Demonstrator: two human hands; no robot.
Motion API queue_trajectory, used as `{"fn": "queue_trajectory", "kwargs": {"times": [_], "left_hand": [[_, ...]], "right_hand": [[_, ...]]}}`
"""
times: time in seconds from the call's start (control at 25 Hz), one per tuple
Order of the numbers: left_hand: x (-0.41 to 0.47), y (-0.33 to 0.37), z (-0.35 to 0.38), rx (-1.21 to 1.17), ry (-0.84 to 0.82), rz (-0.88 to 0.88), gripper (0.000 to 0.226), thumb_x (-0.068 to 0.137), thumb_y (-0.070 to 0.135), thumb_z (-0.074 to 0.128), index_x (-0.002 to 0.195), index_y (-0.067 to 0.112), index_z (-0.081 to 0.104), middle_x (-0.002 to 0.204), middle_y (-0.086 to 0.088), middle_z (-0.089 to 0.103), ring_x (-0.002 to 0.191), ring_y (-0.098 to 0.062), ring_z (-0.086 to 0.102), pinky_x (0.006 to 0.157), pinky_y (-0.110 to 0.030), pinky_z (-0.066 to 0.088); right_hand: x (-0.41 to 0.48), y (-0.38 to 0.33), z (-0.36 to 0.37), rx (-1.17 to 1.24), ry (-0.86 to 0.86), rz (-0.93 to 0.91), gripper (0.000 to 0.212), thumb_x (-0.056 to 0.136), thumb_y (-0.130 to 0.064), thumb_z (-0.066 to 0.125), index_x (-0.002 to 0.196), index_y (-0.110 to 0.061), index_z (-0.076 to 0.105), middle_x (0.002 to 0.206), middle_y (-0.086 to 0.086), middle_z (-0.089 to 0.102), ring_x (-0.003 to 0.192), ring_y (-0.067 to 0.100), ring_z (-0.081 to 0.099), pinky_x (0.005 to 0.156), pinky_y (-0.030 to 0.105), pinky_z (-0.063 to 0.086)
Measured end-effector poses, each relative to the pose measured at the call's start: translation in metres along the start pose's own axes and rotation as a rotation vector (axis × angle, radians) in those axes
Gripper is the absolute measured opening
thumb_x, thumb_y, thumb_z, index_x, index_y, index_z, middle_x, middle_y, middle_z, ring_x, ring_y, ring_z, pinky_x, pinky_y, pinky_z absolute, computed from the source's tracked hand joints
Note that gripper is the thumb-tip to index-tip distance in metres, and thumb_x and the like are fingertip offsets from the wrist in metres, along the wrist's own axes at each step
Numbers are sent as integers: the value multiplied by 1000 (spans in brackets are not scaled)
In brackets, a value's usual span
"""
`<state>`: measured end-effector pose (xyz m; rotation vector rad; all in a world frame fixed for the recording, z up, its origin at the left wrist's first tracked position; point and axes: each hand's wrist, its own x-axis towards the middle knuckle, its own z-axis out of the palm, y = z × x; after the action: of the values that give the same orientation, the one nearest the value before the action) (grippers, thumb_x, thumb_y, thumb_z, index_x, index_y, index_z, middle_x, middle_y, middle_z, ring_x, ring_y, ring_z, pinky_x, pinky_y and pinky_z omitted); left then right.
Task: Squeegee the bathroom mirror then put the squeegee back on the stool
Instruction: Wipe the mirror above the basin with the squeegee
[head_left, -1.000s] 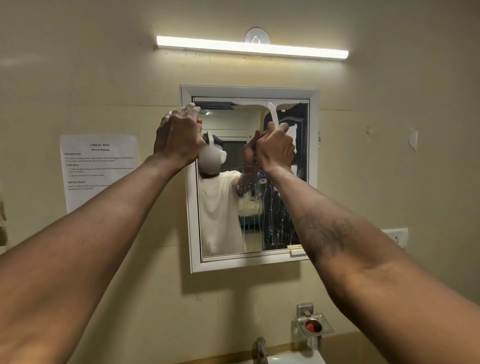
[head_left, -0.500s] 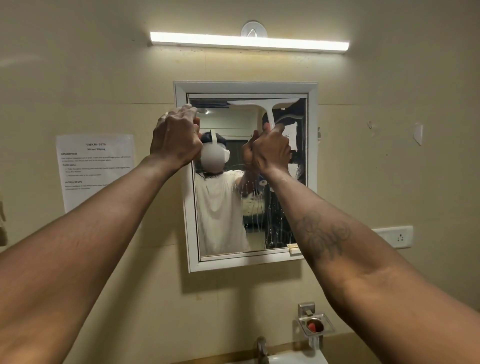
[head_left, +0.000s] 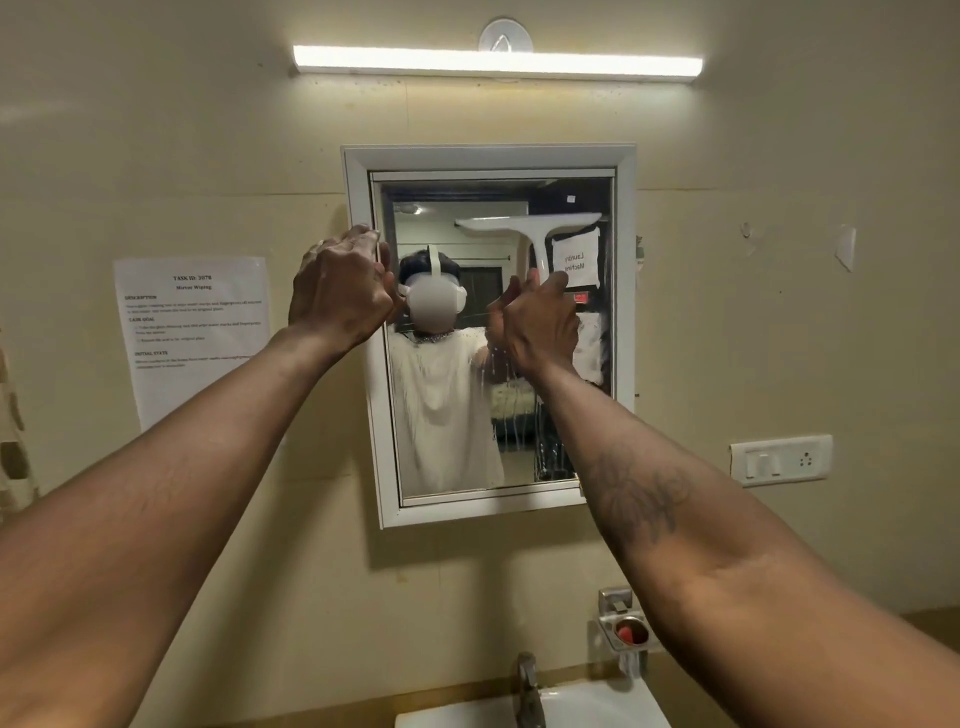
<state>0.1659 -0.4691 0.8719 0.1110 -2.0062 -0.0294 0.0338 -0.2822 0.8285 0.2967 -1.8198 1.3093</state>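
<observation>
A white-framed mirror (head_left: 626, 291) hangs on the beige wall ahead. My right hand (head_left: 537, 327) grips the handle of a white squeegee (head_left: 530, 224), whose blade lies level against the upper right part of the glass. Water streaks run down the glass below that hand. My left hand (head_left: 337, 291) holds the left edge of the mirror frame, fingers curled over it. The stool is out of view.
A tube light (head_left: 496, 62) glows above the mirror. A printed task sheet (head_left: 195, 332) is taped to the wall at left. A switch and socket plate (head_left: 782, 460) sits at right. Below are a soap dish (head_left: 626, 631), a tap (head_left: 530, 686) and a white basin (head_left: 597, 709).
The squeegee blade has come down from the mirror's top edge to a little lower on the glass, my right hand moving down with it. My left hand stays on the frame.
</observation>
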Motion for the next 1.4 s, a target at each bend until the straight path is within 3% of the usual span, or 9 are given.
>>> {"fn": "queue_trajectory", "kwargs": {"times": [0.16,0.32,0.48,0.56,0.76,0.92,1.04,1.24,1.4], "left_hand": [[-7,7,3,-19,-16,24,36,91,21,50,122,8,63,125,-16,66,116,-40,61,105,-48,45],[-19,18,4,-52,-31,33,34,93,20,51,122,8,63,121,-14,67,115,-39,61,105,-47,46],[-27,25,4,-53,-61,26,34,95,22,52,125,9,63,125,-14,66,119,-37,59,107,-47,45],[-29,30,2,-55,-77,32,33,95,23,51,124,10,62,126,-14,65,120,-37,58,107,-48,46],[-23,42,-3,-44,-87,44,39,95,21,52,132,8,60,134,-13,63,126,-35,57,109,-50,46],[-21,44,0,-29,-85,50,42,96,24,52,134,6,59,134,-17,62,127,-37,55,111,-50,43],[-18,44,3,-32,-69,58,43,96,23,52,134,4,59,132,-18,63,126,-39,56,111,-51,43],[-11,47,8,-24,-65,52,46,97,23,54,139,4,56,135,-19,62,128,-39,55,113,-51,42],[-6,49,12,-16,-50,54,47,98,23,54,141,4,55,136,-19,61,130,-38,55,115,-50,41]], "right_hand": [[-40,24,-9,-41,-76,50,56,98,-56,29,118,-6,45,93,13,61,79,33,63,66,45,52],[-80,52,-22,-57,-119,73,81,83,-74,16,118,-8,45,95,14,64,82,35,65,69,48,55],[-110,81,-27,-98,-145,102,43,106,-50,32,118,-11,45,96,16,66,85,39,66,72,53,56],[-110,86,-29,-102,-145,109,36,108,-45,34,116,-12,45,94,15,66,81,38,66,71,54,56],[-77,70,-34,-38,-53,49,33,107,-53,30,107,-22,39,83,4,62,69,23,64,58,44,55],[-39,55,-33,-33,-35,-11,30,106,-53,33,106,-23,35,78,1,61,65,18,62,52,30,41],[-13,44,-33,-15,15,-53,31,105,-49,33,105,-19,39,78,1,60,61,16,55,53,30,36],[23,27,-27,0,71,-110,30,105,-44,36,105,-15,43,77,4,61,62,24,58,56,38,46],[35,27,-18,-30,68,-129,29,106,-44,33,104,-16,41,74,2,60,58,21,51,54,33,31]]}}
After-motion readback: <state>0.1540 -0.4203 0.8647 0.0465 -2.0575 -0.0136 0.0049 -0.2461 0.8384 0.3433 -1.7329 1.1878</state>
